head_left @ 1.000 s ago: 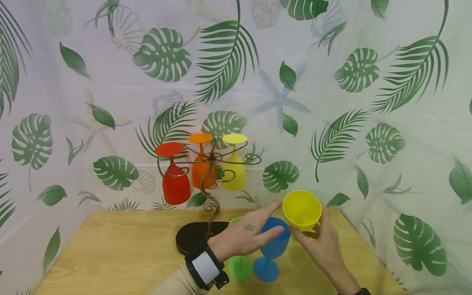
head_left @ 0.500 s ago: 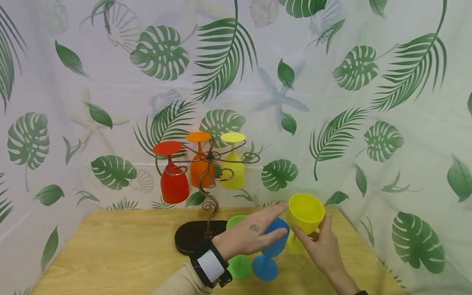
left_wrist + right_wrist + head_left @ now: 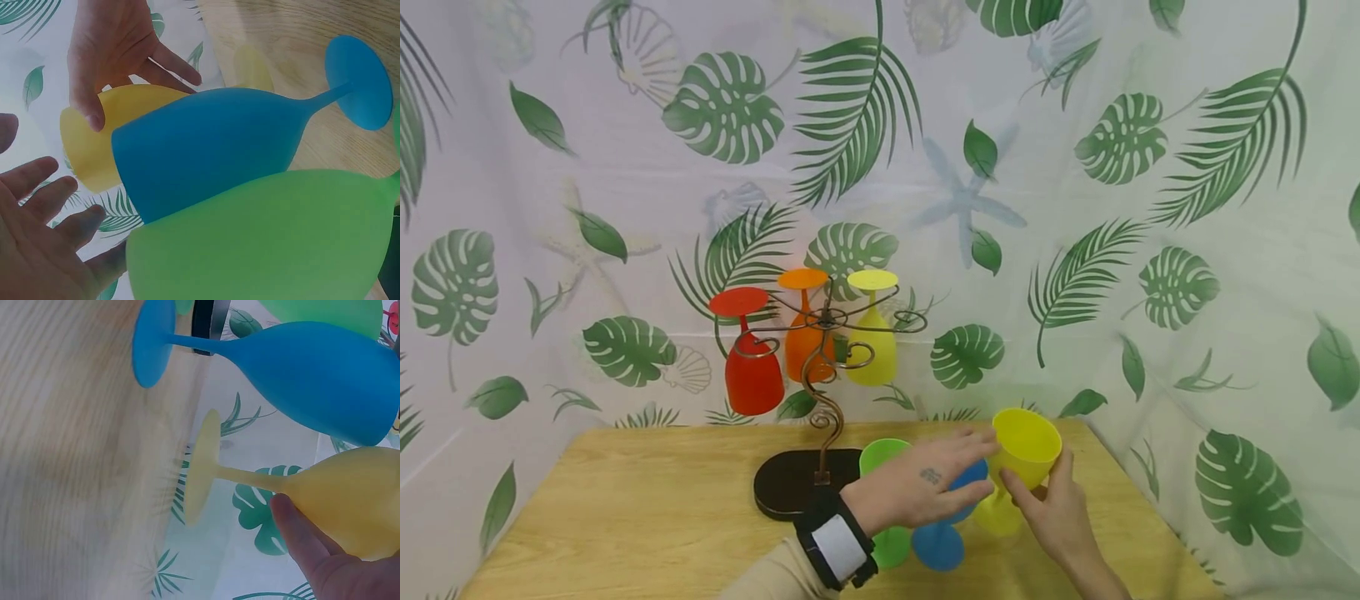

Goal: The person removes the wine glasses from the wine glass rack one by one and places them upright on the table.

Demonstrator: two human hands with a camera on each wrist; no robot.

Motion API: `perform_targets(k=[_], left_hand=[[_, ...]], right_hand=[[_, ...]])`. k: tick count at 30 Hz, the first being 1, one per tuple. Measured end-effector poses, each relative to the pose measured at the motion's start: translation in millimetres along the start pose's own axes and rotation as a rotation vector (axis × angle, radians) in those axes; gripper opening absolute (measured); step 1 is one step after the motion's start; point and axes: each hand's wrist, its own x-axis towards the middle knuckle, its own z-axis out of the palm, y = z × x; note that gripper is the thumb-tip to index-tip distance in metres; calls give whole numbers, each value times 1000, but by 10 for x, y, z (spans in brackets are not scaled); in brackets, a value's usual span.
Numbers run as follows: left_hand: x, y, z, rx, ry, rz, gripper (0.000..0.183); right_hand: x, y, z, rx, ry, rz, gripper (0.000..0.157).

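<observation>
My right hand (image 3: 1060,508) holds a yellow goblet (image 3: 1028,442) by its bowl, thumb and fingers on either side of it. In the right wrist view, the goblet's foot (image 3: 203,469) and stem show, with a fingertip near where stem meets bowl. My left hand (image 3: 921,483) stretches over a blue goblet (image 3: 938,547) and a green goblet (image 3: 880,456), which stand upright on the table, partly hidden by it. In the left wrist view its spread fingers (image 3: 47,197) are beside the rims of the blue and green bowls, holding nothing.
Left of the hands stands a curled metal goblet rack (image 3: 826,417) on a black oval base (image 3: 778,483). A red goblet (image 3: 754,379), an orange goblet (image 3: 808,354) and another yellow goblet (image 3: 874,358) hang upside down from its arms. A leaf-patterned backdrop (image 3: 880,192) rises behind the wooden table (image 3: 625,500).
My right hand has lowered the yellow goblet toward the table beside the blue one, and its foot has come into view. The left hand has shifted slightly right over the blue goblet.
</observation>
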Motion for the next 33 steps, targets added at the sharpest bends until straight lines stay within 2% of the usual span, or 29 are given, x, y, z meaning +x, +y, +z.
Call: perform_targets(k=[7, 15, 25, 33], left_hand=[[3, 11, 22, 78, -34, -22, 55], [-16, -17, 44, 115, -56, -45, 55], [-15, 0, 76, 97, -79, -64, 55], [-15, 37, 110, 64, -101, -78, 55]], right_hand=[[2, 70, 24, -6, -47, 49, 70], [3, 133, 55, -47, -83, 92, 74], [-14, 196, 60, -55, -127, 134, 75], [-45, 271, 67, -93, -128, 148, 77]])
